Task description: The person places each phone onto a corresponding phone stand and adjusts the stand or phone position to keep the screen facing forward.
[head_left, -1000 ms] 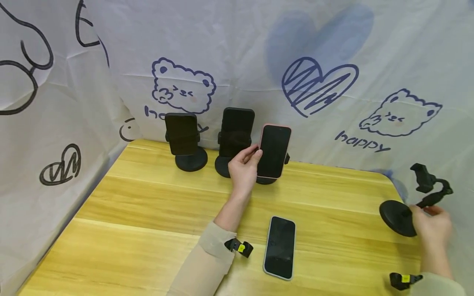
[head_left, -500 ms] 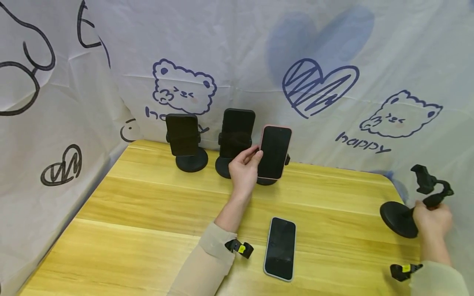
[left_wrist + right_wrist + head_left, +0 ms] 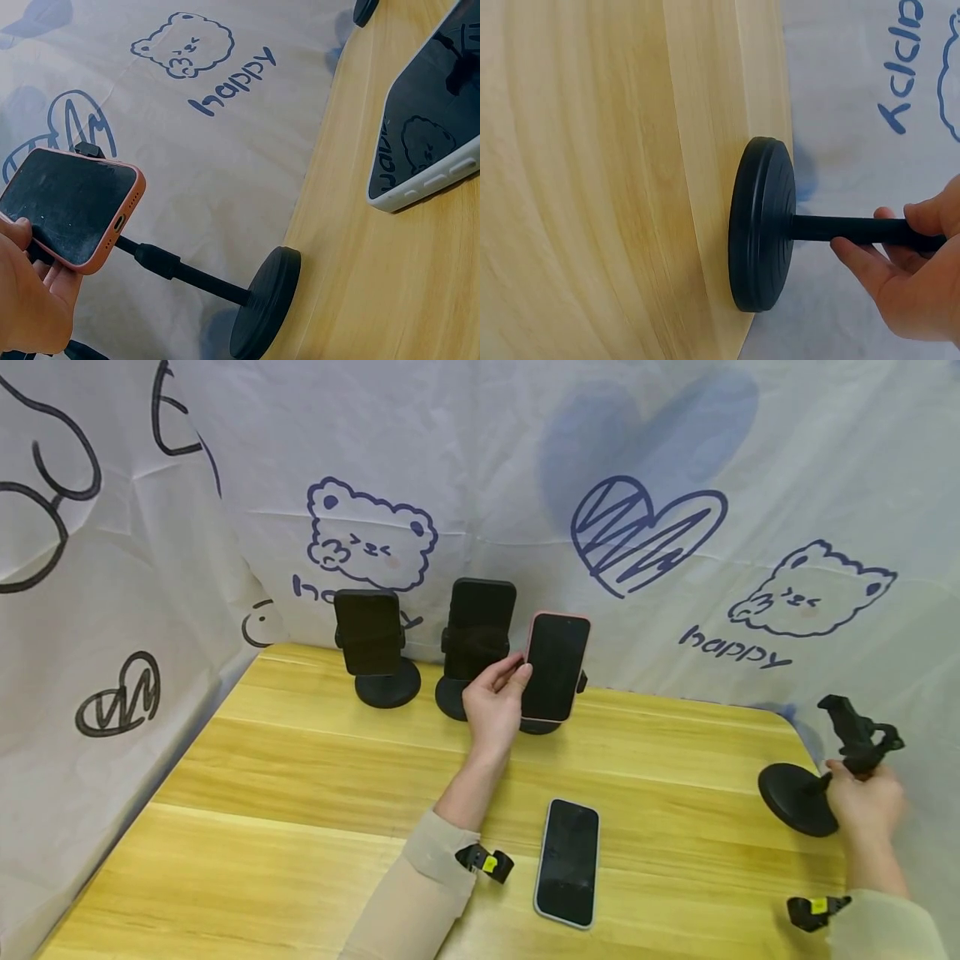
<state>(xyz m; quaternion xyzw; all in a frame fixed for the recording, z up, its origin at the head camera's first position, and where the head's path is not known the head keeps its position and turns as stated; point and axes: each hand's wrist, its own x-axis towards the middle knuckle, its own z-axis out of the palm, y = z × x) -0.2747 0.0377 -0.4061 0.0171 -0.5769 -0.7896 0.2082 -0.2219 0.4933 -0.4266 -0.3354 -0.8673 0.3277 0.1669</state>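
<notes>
My left hand [image 3: 495,710] pinches the left edge of a pink-cased phone [image 3: 557,667], thumb at the front and fingers behind. That phone sits upright in a black stand whose round base [image 3: 276,300] and pole show below it in the left wrist view. At the table's right side, my right hand [image 3: 870,802] grips the pole [image 3: 817,228] of a spare black phone stand [image 3: 797,799]. Its clamp [image 3: 846,725] holds no phone, and its disc base tilts close over the table's edge. A white-cased phone [image 3: 567,863] lies face up on the table between my forearms.
Two more phones, a left one [image 3: 369,632] and a middle one [image 3: 480,628], stand upright in black stands along the back of the wooden table [image 3: 300,827]. A printed white cloth [image 3: 495,460] hangs right behind them and along the sides.
My right hand has slid up the stand's pole, then moved slightly left with the stand. The clamp's angle has turned. The left hand and the phones have stayed where they were.
</notes>
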